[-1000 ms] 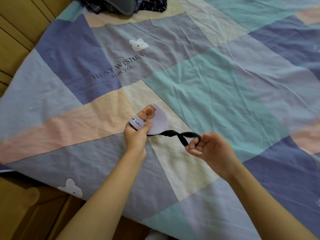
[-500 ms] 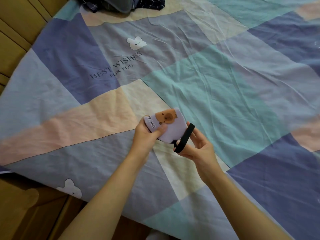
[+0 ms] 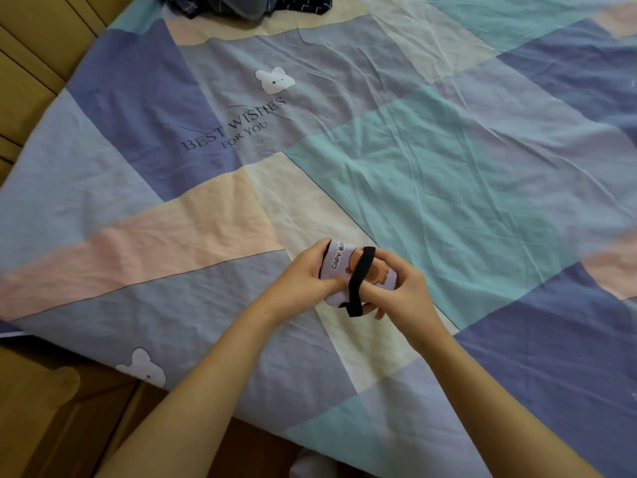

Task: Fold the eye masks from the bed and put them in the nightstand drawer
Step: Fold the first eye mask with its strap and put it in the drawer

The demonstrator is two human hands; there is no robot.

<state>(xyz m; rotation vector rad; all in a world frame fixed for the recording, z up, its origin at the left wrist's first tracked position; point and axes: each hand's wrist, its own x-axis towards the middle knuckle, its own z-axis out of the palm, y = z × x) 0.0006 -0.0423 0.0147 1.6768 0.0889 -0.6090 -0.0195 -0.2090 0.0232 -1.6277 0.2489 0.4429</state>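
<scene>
A folded lilac eye mask (image 3: 339, 262) with a brown capybara print and black lettering is held just above the bed. My left hand (image 3: 303, 277) grips its left side. My right hand (image 3: 405, 291) holds its right side, with the thumb under the black elastic strap (image 3: 358, 281), which runs across the front of the folded mask. The bed's patchwork sheet (image 3: 431, 174) lies under both hands. No nightstand drawer is visible.
A dark checked bundle of fabric (image 3: 248, 5) lies at the bed's far edge. Wooden flooring or furniture (image 3: 38, 60) borders the bed on the left, and a wooden surface (image 3: 51, 408) sits below the near-left edge.
The strap was stretched out to the right a second ago. My right hand has brought it in and around the folded mask, and both hands now close on the mask together.
</scene>
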